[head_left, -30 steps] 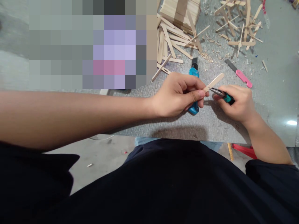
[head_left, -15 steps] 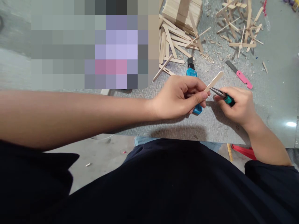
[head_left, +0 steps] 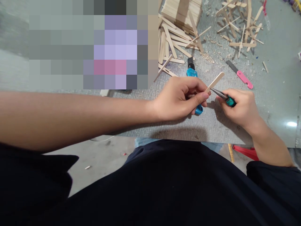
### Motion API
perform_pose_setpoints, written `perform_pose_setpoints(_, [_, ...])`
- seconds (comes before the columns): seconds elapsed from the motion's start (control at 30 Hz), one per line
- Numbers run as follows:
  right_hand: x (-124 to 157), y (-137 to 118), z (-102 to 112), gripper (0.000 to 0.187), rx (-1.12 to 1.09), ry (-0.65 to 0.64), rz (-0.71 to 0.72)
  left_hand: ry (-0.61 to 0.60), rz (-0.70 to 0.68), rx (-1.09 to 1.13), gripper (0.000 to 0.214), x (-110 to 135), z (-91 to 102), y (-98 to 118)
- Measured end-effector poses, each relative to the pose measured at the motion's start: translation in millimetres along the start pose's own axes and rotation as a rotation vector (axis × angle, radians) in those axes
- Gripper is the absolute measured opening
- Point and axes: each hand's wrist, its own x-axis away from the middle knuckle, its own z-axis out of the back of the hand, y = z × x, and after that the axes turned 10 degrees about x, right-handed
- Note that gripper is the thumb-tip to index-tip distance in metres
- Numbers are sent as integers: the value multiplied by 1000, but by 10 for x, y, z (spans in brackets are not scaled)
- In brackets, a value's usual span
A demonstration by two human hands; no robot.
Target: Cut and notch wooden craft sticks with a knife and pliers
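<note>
My left hand (head_left: 185,97) pinches a wooden craft stick (head_left: 215,81) between thumb and fingers, its rounded end pointing up and to the right. My right hand (head_left: 243,105) is closed around needle-nose pliers (head_left: 219,93) with a green and black handle. The tips of the pliers meet the edge of the stick close to my left fingertips; whether they grip it I cannot tell. A blue box cutter (head_left: 192,72) lies on the table beneath my left hand, its middle hidden. Right of it, above my right hand, rests a pink folding knife (head_left: 244,79).
A banded bundle of craft sticks (head_left: 181,14) and a pile of loose sticks (head_left: 170,40) are at the back. Crossed stick assemblies (head_left: 242,28) stand at the back right. Wood shavings (head_left: 207,57) litter the grey table (head_left: 174,128). A blurred-out patch covers the upper left.
Both hands hold nearly the same pose. The pliers have turned slightly in my right hand, showing more green handle. The whole view has shifted a little.
</note>
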Motion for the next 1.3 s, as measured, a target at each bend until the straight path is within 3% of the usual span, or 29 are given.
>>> perform_pose_setpoints(0.2, [2,-7,19,22,-9,25,52,0,-25,5,16,6,-6,15])
perform_pose_setpoints(0.63, [-70,105,-80,14,-81,78,160,-37,82,52,14,-28,-29,93])
perform_pose_setpoints(0.97, [-59,125,-102,17,-102,75,176,-193,37,217,22,-69,28,-15])
perform_pose_setpoints(1.13, [-59,118,-98,16,-107,99,203,-186,94,194,28,-76,16,37])
perform_pose_setpoints(1.3, [-55,123,-72,13,-109,102,237,-163,64,129,28,-43,9,40])
